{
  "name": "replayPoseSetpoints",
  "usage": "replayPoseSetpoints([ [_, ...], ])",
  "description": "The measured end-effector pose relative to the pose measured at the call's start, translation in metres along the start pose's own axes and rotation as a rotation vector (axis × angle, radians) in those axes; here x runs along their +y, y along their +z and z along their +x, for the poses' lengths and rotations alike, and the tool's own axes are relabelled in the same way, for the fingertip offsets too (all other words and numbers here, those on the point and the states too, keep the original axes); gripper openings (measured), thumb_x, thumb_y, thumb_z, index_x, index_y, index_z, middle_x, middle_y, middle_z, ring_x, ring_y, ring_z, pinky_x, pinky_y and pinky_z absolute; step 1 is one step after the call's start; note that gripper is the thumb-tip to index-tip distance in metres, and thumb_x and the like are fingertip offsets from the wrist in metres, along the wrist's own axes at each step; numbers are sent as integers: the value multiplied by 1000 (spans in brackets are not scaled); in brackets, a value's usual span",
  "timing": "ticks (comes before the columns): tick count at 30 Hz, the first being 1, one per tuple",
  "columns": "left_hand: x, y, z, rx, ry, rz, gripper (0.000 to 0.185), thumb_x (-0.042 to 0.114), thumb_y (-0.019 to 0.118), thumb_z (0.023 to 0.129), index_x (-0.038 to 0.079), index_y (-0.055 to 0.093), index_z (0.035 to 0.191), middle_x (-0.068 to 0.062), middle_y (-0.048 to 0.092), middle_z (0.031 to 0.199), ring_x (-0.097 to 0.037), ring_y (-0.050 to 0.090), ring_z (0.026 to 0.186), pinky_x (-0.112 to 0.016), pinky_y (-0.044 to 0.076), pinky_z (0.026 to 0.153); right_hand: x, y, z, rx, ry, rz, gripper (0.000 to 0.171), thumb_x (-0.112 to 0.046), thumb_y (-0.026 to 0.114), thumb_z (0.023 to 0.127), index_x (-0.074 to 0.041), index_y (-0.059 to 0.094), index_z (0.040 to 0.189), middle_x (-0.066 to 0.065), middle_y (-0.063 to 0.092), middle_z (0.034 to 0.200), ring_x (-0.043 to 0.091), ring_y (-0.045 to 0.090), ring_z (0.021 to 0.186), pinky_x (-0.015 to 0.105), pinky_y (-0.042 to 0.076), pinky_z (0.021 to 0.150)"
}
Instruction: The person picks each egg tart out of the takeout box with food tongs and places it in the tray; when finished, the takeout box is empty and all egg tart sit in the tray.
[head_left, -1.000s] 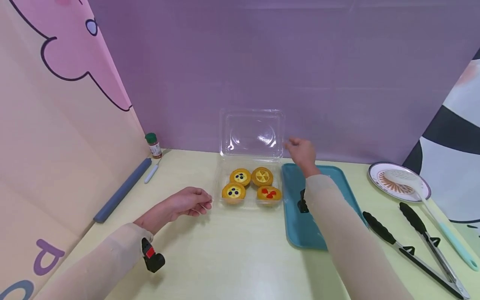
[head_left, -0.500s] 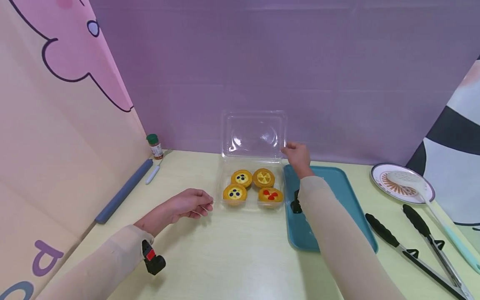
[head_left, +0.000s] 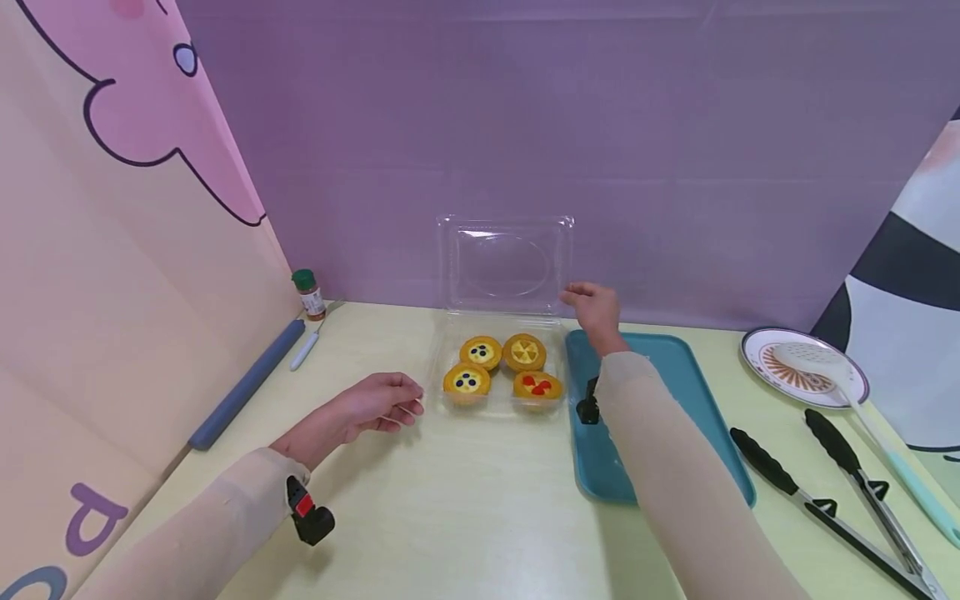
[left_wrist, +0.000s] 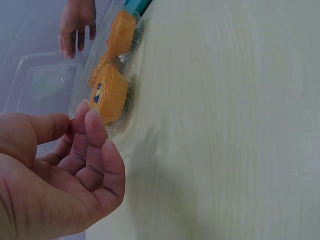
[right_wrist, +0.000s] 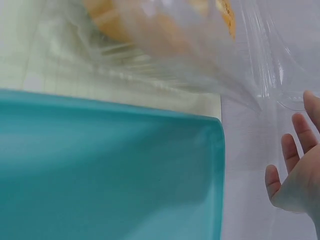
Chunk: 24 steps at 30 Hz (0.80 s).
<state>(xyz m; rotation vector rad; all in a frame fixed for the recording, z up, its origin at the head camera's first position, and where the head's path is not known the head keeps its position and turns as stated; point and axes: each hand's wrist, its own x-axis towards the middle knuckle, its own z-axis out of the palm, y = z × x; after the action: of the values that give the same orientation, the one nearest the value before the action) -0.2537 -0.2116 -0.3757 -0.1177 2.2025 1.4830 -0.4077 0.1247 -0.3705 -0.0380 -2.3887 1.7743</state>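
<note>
A clear plastic clamshell box (head_left: 498, 408) stands open at the back of the table, its lid (head_left: 504, 258) upright against the purple backdrop. Several golden tarts (head_left: 466, 380) sit in its base, some topped with blue dots, one with red pieces, one with yellow wedges. At the front left corner my left hand (head_left: 378, 403) pinches the rim, thumb tip against the forefinger; the left wrist view shows the fingers (left_wrist: 97, 132) curled right beside the tarts. My right hand (head_left: 596, 312) has its fingertips at the lid's lower right edge. Its fingers (right_wrist: 300, 131) are fairly straight; the thumb is hidden.
Right of the box lies a teal tray (head_left: 663, 392), partly under my right forearm. Further right are a patterned plate (head_left: 780, 373) with a slotted turner (head_left: 813, 360) across it, and black-handled tongs (head_left: 832, 508). A blue roller (head_left: 247, 383), small knife (head_left: 305, 348) and green-capped jar (head_left: 309, 293) line the left.
My right hand has come left and slightly down to the lid's right edge. The lid's tilt has changed a little and its glare has shifted. My left hand stays at the box corner.
</note>
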Motion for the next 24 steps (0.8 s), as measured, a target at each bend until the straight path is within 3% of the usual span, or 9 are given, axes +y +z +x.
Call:
replayPoseSetpoints([
  [9, 1, -1, 9, 59, -15, -10, 36, 27, 50, 106, 1, 52, 130, -5, 68, 103, -15, 62, 84, -26, 51, 74, 1, 1, 3, -5, 36, 51, 32, -20, 68, 96, -4, 70, 124, 14, 61, 138, 30, 47, 138, 48, 40, 113],
  [24, 5, -1, 13, 56, -27, 3, 37, 27, 51, 105, 0, 52, 130, -4, 68, 102, -15, 63, 84, -28, 52, 75, -2, -2, 6, 9, 76, 48, 34, -18, 67, 96, 0, 68, 124, 15, 60, 140, 31, 48, 137, 46, 40, 113],
])
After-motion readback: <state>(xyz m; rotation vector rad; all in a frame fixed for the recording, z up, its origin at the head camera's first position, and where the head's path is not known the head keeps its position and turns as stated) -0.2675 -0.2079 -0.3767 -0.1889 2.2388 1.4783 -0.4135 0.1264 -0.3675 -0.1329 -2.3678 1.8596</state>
